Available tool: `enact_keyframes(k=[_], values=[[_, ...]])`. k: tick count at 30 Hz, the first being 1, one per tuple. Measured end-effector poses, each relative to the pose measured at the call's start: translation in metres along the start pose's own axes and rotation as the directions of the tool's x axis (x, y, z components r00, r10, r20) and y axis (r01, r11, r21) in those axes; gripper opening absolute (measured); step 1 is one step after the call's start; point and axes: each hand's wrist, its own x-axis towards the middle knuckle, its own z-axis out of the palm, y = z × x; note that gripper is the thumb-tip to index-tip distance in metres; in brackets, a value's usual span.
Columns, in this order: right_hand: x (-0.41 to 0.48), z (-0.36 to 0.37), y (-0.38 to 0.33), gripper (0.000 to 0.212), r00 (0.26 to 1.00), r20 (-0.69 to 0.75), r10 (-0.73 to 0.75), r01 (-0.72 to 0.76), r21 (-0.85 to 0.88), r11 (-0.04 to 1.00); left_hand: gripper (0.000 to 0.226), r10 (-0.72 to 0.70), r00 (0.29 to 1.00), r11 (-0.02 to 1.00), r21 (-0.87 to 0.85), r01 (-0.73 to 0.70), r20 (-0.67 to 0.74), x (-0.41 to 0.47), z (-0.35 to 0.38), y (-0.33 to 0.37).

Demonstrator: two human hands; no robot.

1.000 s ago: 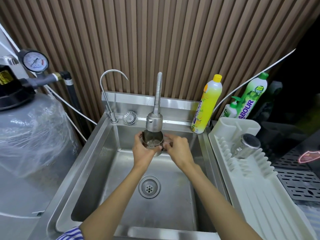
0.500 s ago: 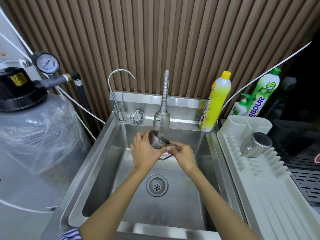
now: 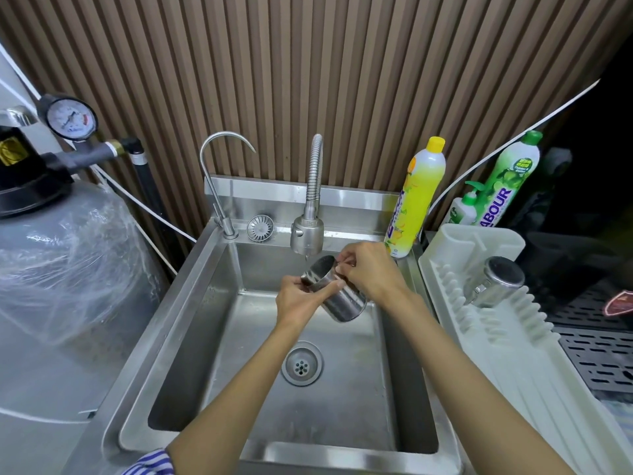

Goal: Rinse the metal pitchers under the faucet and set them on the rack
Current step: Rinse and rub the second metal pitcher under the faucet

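Silver sink [image 3: 161, 341], brown vertically slatted wall [image 3: 308, 63] behind the sink, shiny silver pitcher [image 3: 342, 296] over the sink, yellow bottle [image 3: 416, 200] at the sink's back right corner, green-and-white bottle [image 3: 510, 180] further right, off-white rack [image 3: 513, 371] right of the sink, blue-and-white striped sleeve [image 3: 150, 462] at its front edge.

Steel sink [image 3: 161, 337]: drain [image 3: 301, 367] mid basin floor. On the back ledge, a loose strainer [image 3: 260, 228] at 11 o'clock and a yellow bottle [image 3: 416, 200] at 1 o'clock. White rack [image 3: 513, 389] sits just beside at 3 o'clock, with one pitcher [image 3: 493, 282] tilted on its ribs, base up.
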Motion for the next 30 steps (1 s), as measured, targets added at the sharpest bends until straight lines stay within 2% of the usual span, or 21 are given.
enact_keyframes(k=[4, 7, 10, 13, 16, 19, 22, 26, 30], values=[[0.006, -0.004, -0.008, 0.027, 0.997, -0.017, -0.081, 0.079, -0.061, 0.995, 0.068, -0.009, 1.000, 0.997, -0.078, 0.012, 0.028, 0.009, 0.005, 0.004], [0.010, -0.001, -0.005, 0.030, 0.994, -0.006, -0.113, 0.112, -0.038, 0.993, 0.079, 0.027, 0.999, 0.993, -0.116, -0.032, -0.043, 0.015, 0.008, 0.007], [0.011, 0.008, 0.003, 0.037, 0.991, 0.001, -0.134, 0.134, 0.028, 0.991, 0.080, 0.103, 0.985, 0.989, -0.091, -0.116, -0.139, 0.015, 0.007, 0.011], [0.010, 0.019, 0.011, 0.044, 0.994, 0.002, -0.111, 0.109, 0.175, 0.979, 0.079, 0.203, 0.956, 0.975, -0.052, -0.218, -0.210, 0.015, 0.003, 0.013], [0.004, 0.032, 0.017, 0.044, 0.999, -0.031, -0.018, 0.028, 0.363, 0.931, 0.084, 0.304, 0.927, 0.949, -0.018, -0.315, -0.219, 0.012, -0.002, 0.014], [-0.003, 0.043, 0.018, 0.046, 0.996, 0.015, 0.087, -0.079, 0.585, 0.807, 0.088, 0.413, 0.888, 0.911, 0.084, -0.405, -0.200, 0.009, -0.007, 0.014], [-0.011, 0.049, 0.018, 0.046, 0.990, 0.077, 0.121, -0.139, 0.712, 0.688, 0.087, 0.495, 0.853, 0.864, 0.199, -0.462, -0.169, 0.006, -0.011, 0.015], [-0.017, 0.056, 0.021, 0.039, 0.985, 0.077, 0.157, -0.165, 0.710, 0.684, 0.086, 0.513, 0.848, 0.819, 0.372, -0.437, -0.132, 0.002, -0.017, 0.016], [-0.018, 0.054, 0.021, 0.026, 0.984, 0.025, 0.176, -0.150, 0.646, 0.748, 0.086, 0.444, 0.883, 0.846, 0.397, -0.356, -0.154, -0.002, -0.019, 0.015]])
